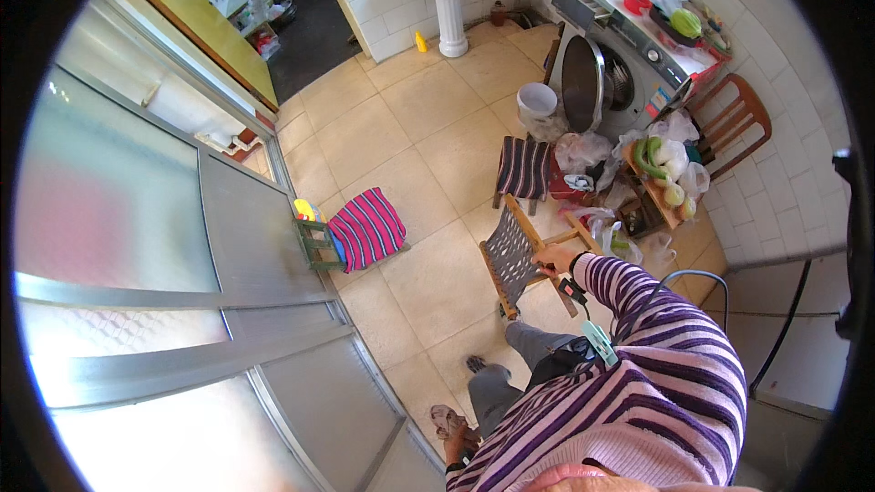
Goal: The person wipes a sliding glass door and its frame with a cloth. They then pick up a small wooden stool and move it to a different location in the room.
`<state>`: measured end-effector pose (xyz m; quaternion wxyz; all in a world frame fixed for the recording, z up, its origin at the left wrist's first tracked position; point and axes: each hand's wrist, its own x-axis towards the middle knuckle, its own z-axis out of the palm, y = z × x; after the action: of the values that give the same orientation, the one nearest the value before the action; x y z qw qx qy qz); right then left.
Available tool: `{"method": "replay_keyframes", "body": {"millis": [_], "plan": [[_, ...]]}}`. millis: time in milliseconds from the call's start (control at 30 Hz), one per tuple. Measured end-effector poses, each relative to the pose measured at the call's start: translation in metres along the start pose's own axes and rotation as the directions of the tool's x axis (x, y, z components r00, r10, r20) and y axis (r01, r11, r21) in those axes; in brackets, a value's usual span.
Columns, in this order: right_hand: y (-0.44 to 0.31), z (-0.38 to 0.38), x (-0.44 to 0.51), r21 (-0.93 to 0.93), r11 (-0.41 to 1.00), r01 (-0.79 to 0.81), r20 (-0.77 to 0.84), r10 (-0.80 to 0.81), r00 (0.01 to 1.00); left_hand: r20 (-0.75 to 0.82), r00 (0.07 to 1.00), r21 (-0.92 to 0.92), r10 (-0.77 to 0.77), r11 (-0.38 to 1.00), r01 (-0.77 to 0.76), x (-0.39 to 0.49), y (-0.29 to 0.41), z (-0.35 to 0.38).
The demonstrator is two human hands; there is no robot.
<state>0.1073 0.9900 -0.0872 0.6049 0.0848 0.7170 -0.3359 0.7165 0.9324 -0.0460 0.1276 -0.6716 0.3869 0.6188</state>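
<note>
My right hand (555,260) is closed on the wooden frame of a folding stool, beside its grey woven-cord seat (511,249). The stool is tilted, its legs spread to the right. Low at my left side, my left hand (456,447) holds a crumpled brownish cloth (448,420). Beyond the held stool stands a low stool with a dark striped seat (523,167). To the left, a pink striped cloth (369,229) covers part of a small green wooden chair (318,246) by the glazed partition.
At the upper right, a washing machine (632,72) has its door swung out, near a white bucket (536,101). Plastic bags and vegetables crowd a small wooden table (662,201) beside a wooden chair (738,119). A pedestal sink (451,20) and yellow bottle (420,42) are farther off.
</note>
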Motion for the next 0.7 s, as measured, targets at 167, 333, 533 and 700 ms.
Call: {"method": "replay_keyframes", "body": {"millis": [167, 333, 533, 700], "plan": [[0.042, 0.01, -0.018, -0.514, 0.473, 0.715, 0.152, -0.77, 0.619, -0.01, 1.0, -0.18, -0.026, 0.983, 0.023, -0.014, -0.034, -0.003], [0.047, 0.04, -0.052, -0.011, 0.994, 0.111, -0.185, -0.111, 0.976, 0.002, 0.998, -0.108, 0.065, 0.992, -0.064, -0.046, -0.066, -0.027], [0.034, 0.07, -0.072, 0.058, 0.982, 0.18, -0.183, -0.167, 0.969, -0.079, 0.997, 0.2, -0.021, 0.979, 0.036, -0.016, -0.109, -0.066], [0.001, 0.068, -0.054, 0.13, 0.988, 0.084, -0.124, -0.068, 0.99, 0.041, 0.999, 0.313, 0.005, 0.95, -0.018, 0.044, -0.116, -0.08]]}}
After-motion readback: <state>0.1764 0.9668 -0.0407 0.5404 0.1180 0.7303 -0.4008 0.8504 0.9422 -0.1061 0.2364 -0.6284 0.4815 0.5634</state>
